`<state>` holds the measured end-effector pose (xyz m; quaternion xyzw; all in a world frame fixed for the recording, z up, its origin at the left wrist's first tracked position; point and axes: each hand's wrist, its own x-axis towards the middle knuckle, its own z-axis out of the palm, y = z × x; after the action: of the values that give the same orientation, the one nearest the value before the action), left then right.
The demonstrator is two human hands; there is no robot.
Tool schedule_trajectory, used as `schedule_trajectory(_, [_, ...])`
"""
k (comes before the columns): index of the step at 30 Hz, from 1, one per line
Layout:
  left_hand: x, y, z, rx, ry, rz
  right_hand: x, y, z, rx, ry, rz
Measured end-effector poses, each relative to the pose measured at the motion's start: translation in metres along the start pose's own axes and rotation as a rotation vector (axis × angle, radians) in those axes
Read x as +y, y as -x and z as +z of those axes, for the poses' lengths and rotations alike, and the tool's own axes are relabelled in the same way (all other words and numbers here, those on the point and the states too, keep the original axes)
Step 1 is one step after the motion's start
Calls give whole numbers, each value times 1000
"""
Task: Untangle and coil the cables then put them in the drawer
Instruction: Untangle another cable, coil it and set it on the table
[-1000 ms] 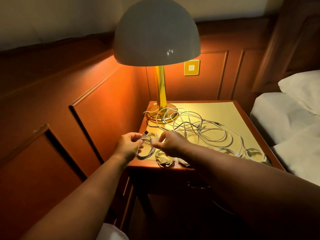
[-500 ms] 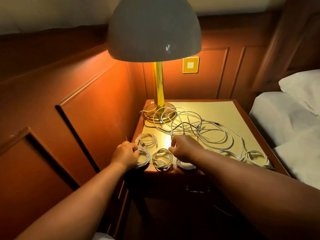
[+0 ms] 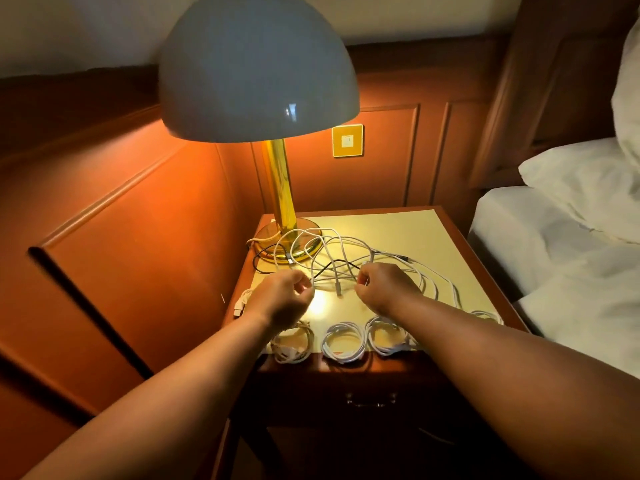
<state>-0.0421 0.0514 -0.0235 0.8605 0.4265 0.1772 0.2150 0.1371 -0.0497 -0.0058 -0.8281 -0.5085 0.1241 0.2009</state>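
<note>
Several loose white cables (image 3: 349,261), with one thin black cable among them, lie tangled across the middle of the yellow-topped wooden bench (image 3: 408,230), some strands draped over the brass lamp base (image 3: 287,242). Left hand (image 3: 284,299) sits at the near-left edge of the tangle, fingers curled, apparently pinching a white strand; contact partly hidden. Right hand (image 3: 384,285) at the near-right edge, fingers curled inward at a strand; cannot tell if it grips. A white plug end (image 3: 338,290) lies between the hands. Three coiled white cables (image 3: 343,344) sit in a row along the bench's front edge, a fourth coil partly under the left wrist area, another at far right. Closed drawer with dark metal handle (image 3: 370,400) below. Grey dome lampshade (image 3: 256,67) overhead. White bedding (image 3: 561,244) to the right; yellow wall plate (image 3: 347,140) behind.
</note>
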Motion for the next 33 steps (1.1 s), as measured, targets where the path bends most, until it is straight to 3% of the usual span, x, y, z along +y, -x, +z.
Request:
schedule_trajectory(7, [9,-61,23,66,105,-225,4,-2,4,-50,-79,-30])
schedule_trajectory(11, [11,-80,28,77,150,-265,12,-10,-1,82,-189,-18])
schedule_trajectory(15, [33,-80,24,253,233,-88,19,-35,-7,155,-272,130])
schedule_trajectory(17, [43,-75,23,205,154,83,19,-46,-9,64,-357,230])
schedule_trajectory(21, [51,-75,28,16,-239,331,13,-53,-14,-44,-521,291])
schedule_trajectory(26, [51,-80,32,50,-317,276,11,-53,-14,50,-584,207])
schedule_trajectory(33, [38,-76,21,68,-110,82,5,-47,-53,255,-893,111])
